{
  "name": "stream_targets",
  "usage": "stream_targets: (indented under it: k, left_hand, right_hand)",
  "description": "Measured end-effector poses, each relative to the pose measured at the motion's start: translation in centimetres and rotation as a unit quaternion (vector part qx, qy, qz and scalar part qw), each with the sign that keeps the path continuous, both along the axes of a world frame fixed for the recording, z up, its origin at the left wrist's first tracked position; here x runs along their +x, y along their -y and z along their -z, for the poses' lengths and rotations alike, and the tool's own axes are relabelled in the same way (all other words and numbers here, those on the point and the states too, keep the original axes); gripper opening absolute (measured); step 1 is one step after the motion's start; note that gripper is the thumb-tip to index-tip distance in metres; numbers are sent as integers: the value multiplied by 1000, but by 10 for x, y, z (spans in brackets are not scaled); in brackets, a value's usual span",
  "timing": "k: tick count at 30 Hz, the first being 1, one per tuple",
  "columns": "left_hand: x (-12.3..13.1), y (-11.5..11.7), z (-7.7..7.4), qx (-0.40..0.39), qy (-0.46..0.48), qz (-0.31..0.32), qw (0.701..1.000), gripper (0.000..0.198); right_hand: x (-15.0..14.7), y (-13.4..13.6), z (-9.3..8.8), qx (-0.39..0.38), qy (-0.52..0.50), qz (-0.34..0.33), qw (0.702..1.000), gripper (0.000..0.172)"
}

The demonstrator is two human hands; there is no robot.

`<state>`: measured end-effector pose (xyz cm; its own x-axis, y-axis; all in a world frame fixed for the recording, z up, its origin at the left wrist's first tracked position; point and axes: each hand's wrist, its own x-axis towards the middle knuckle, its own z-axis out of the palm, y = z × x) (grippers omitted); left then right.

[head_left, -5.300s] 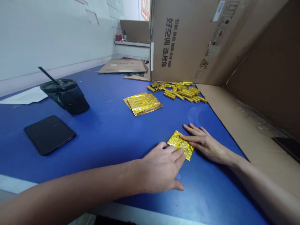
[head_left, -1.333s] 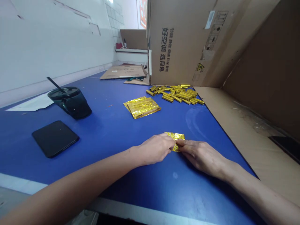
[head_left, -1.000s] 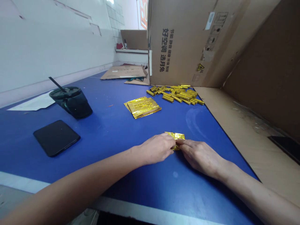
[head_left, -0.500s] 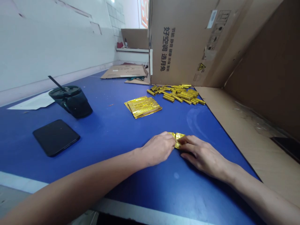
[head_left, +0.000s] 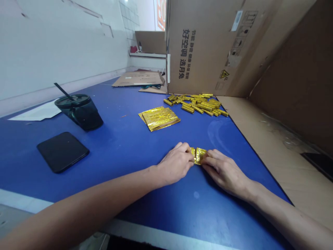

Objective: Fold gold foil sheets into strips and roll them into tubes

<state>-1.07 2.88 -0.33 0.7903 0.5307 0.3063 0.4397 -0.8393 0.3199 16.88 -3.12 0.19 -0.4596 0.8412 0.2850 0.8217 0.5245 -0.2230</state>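
Note:
A small folded sheet of gold foil paper (head_left: 199,156) lies on the blue tabletop between my hands, with a gap or crease down its middle. My left hand (head_left: 179,163) has its fingers closed on the left edge of the paper. At the right edge, my right hand (head_left: 220,169) pinches the same sheet between thumb and fingers. Both fingertips hide part of it. Beyond my hands lies a flat stack of gold foil paper (head_left: 161,118). Farther back is a heap of gold foil rolls (head_left: 200,103), several of them piled over each other.
On the left are a dark phone (head_left: 63,151), a dark cup with a straw (head_left: 82,113) and a white paper (head_left: 36,113). A large cardboard box (head_left: 205,48) stands at the back right. Flat cardboard (head_left: 139,78) lies at the far end of the blue table (head_left: 125,139).
My right fingers have closed in on the paper's right edge, and my left knuckles have risen a little. The stack and the heap stay put.

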Motion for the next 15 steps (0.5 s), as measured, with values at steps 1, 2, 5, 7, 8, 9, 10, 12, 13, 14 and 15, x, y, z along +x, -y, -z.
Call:
stream_targets:
  k: [1,2,5,7,8,9,10,12,13,14,15]
  left_hand:
    - [0,0,0,-2,-6,-5,1000,15]
    - [0,-1,-1,-3,-13,-10,1000,15]
    - [0,-3,-1,-10,-36,-12,999,17]
    - [1,-5,-1,-25,-40,-7,999,17]
    - [1,-6,-1,-33,-37,-6,999,17]
    - [1,-7,-1,-42,-34,-4,999,17]
    - [1,-8,-1,-48,-30,-3,998,17]
    - [2,-9,-1,-58,-27,-1,998,18]
    - [2,-9,-1,-62,-28,-3,998,19]
    - [2,-9,-1,-66,-29,-7,997,19]
    - [3,-10,-1,-71,-30,-14,997,18]
  right_hand:
    - [0,0,0,-1,-1,4,1000,19]
    - [0,-1,0,-2,-2,8,1000,20]
    - [1,-3,0,-6,-3,15,1000,22]
    - [1,-6,0,-12,2,21,1000,22]
    - [1,-7,0,-18,5,25,1000,22]
    - [1,-8,0,-24,6,28,999,22]
    - [1,-9,0,-31,5,32,999,21]
    - [1,-10,-1,-48,0,47,998,18]
    - [1,-10,-1,-56,-3,56,997,17]
    - [1,-10,-2,-63,-4,66,996,15]
    - [1,-10,-2,-68,-4,74,995,14]
